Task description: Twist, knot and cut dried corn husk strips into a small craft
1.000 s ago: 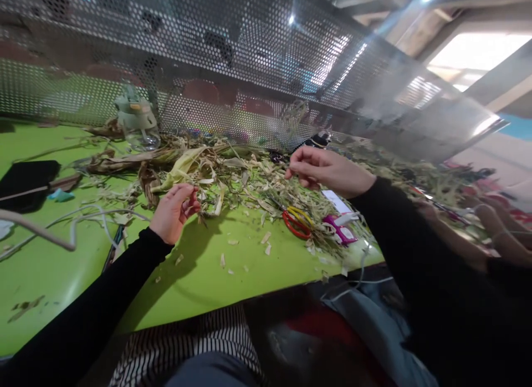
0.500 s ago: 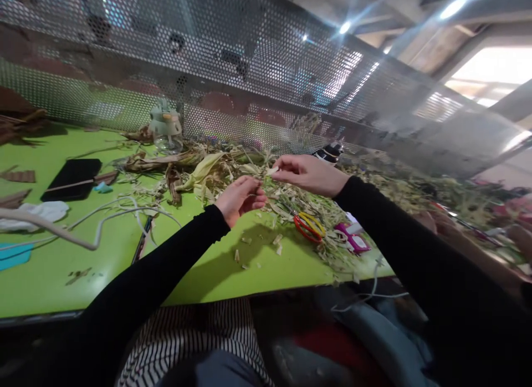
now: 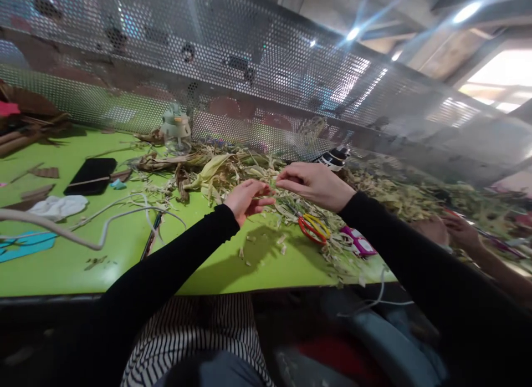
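Observation:
Over the green table (image 3: 199,276), both my hands are raised close together. My right hand (image 3: 313,182) is closed in a pinch, with a small pale piece of corn husk barely showing at its fingertips. Just to its left, my left hand (image 3: 249,201) has curled fingers with the tips drawn together; whatever they hold is too small to make out. Behind the hands lies a larger yellow-green corn husk (image 3: 210,172) among dried leaves and shreds. Red-and-yellow-handled scissors (image 3: 313,229) rest on the scraps below my right hand.
A black phone (image 3: 91,176), white cable (image 3: 100,232) and crumpled tissue (image 3: 58,208) lie left. A clear bottle (image 3: 177,133) and a black bottle (image 3: 333,158) stand by the perforated metal screen (image 3: 249,93). A magenta packet (image 3: 359,243) sits right, near another person's hand (image 3: 461,232).
My view has shifted slightly, so the table items appear farther right. My hands stay close together; the pale husk piece at my right fingertips shows less. The other person's hand has moved.

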`<control>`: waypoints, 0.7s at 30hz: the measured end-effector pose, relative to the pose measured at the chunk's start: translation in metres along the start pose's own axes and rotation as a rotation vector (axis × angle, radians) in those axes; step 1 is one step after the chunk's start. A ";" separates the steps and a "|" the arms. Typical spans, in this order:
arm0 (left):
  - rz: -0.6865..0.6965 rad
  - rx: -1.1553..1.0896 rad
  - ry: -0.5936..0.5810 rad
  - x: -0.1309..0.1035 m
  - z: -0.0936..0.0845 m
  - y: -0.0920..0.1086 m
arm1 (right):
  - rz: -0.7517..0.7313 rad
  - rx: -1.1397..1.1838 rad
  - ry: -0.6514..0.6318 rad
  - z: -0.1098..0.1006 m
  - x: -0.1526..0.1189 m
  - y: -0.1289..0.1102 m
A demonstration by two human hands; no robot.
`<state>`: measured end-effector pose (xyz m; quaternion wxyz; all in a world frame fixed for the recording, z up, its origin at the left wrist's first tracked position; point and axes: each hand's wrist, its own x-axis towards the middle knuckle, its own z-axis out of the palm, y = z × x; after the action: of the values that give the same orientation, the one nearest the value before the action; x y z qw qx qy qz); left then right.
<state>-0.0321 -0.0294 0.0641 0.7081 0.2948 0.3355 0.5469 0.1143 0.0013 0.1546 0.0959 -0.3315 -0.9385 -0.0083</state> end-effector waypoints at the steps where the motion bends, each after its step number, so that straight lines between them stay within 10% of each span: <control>1: -0.001 -0.004 -0.004 -0.001 0.003 -0.002 | -0.006 -0.017 0.030 0.001 0.000 0.000; 7: 0.183 0.260 0.032 0.004 -0.003 -0.012 | -0.051 -0.171 0.026 0.004 -0.011 0.001; 15: 0.970 1.408 0.074 -0.003 -0.016 -0.025 | -0.072 -0.377 0.032 -0.010 -0.021 -0.023; 21: 0.978 1.029 -0.224 -0.030 -0.016 -0.030 | 0.131 0.368 -0.270 -0.017 -0.012 0.013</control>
<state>-0.0330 -0.0642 0.0358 0.1835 0.7622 0.3056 0.5404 0.1345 0.0026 0.1684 0.0284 -0.3668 -0.9050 0.2135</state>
